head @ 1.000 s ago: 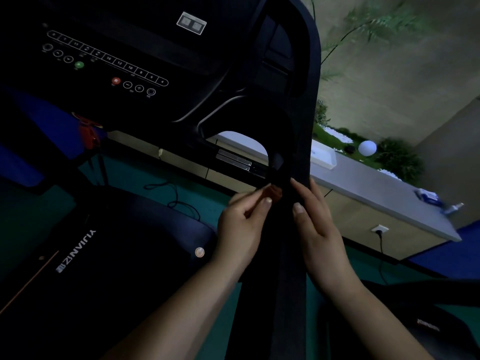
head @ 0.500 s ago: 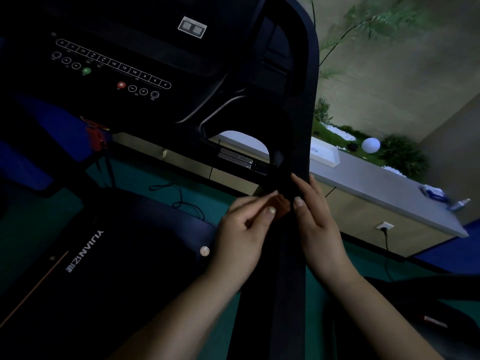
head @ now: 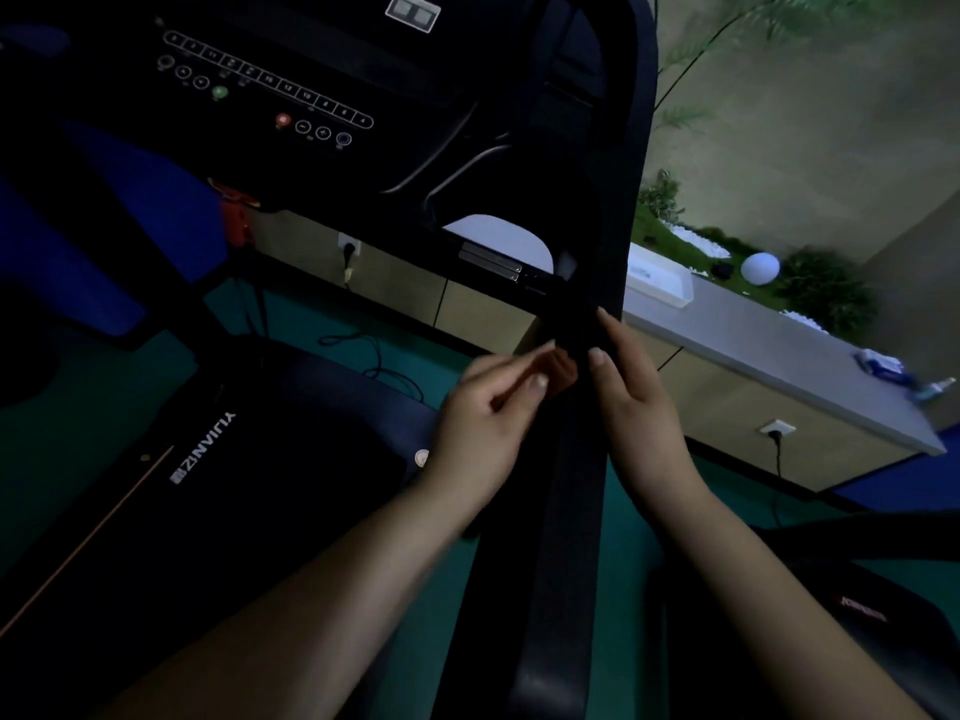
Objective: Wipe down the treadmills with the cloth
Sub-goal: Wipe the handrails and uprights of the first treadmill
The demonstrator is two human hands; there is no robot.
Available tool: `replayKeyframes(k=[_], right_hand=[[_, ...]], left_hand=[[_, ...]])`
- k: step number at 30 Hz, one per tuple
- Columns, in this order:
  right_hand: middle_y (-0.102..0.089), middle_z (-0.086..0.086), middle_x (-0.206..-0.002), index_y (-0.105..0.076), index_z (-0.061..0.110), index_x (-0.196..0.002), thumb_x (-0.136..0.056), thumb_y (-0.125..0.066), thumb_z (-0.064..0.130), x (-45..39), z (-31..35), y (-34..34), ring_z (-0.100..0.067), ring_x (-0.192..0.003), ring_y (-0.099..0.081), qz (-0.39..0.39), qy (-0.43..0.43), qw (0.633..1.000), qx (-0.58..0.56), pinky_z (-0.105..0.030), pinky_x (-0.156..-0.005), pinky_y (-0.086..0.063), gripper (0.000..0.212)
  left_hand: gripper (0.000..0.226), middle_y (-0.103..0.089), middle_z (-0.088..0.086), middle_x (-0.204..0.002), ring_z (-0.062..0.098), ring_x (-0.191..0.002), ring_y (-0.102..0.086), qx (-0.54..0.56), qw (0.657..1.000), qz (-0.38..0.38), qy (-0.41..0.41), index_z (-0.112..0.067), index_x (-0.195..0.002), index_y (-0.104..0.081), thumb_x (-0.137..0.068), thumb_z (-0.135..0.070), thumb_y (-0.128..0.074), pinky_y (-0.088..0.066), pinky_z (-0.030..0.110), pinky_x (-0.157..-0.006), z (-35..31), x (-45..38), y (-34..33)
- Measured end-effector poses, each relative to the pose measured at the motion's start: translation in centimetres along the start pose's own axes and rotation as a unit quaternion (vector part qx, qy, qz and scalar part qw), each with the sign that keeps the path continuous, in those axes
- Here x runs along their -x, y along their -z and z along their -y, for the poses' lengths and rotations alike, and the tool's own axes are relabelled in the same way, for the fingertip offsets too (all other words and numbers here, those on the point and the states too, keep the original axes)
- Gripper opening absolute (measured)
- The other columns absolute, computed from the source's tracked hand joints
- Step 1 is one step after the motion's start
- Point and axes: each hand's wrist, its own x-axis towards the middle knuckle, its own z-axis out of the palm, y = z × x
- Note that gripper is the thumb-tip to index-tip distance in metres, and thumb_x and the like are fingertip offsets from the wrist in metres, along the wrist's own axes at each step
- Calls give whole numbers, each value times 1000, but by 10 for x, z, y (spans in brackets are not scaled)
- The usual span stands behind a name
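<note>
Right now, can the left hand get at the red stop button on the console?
Probably yes: the left hand holds a small orange cloth at the handrail, and nothing blocks the path to the red button.

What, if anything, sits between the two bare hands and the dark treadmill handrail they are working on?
Nothing visible does. The left hand holds a small reddish-brown cloth against the inner side of the dark treadmill handrail, and the right hand lies directly on its outer side. The rail itself runs between the two hands.

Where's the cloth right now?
In the head view, just right of centre: the small orange-brown cloth is pinched in the left hand, pressed against the treadmill's dark handrail, with the right hand on the rail's other side.
</note>
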Motion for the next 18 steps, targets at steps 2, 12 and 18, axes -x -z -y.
replayKeyframes(k=[2, 12, 18], right_hand=[[-39, 9, -149, -39, 33, -142, -100, -43, 28, 10, 3, 1, -3, -137, -33, 6, -3, 1000, -1, -35, -116, -29, 43], [-34, 12, -151, -33, 37, -144, -96, -47, 41, 57, 3, 4, -3, -141, -26, 51, 12, 999, 9, -40, -117, -26, 50], [-41, 11, -146, -31, 54, -137, -76, -48, 69, 86, 1, 3, -8, -138, -35, 74, -4, 997, -20, -42, -113, -33, 65]], left_hand=[[30, -57, 0, -114, -15, -97, -54, 9, 1000, -5, 12, -20, -123, -61, -95, -11, -53, -37, 3, -88, -1, -8, -3], [33, -58, -5, -119, -3, -111, -55, 8, 1000, 10, 1, -31, -119, -62, -91, -20, -51, -38, 9, -94, -4, 86, 29], [32, -56, -4, -121, -7, -108, -55, 22, 999, 3, 30, -28, -123, -60, -98, -13, -49, -38, 7, -90, -10, 88, 26]])
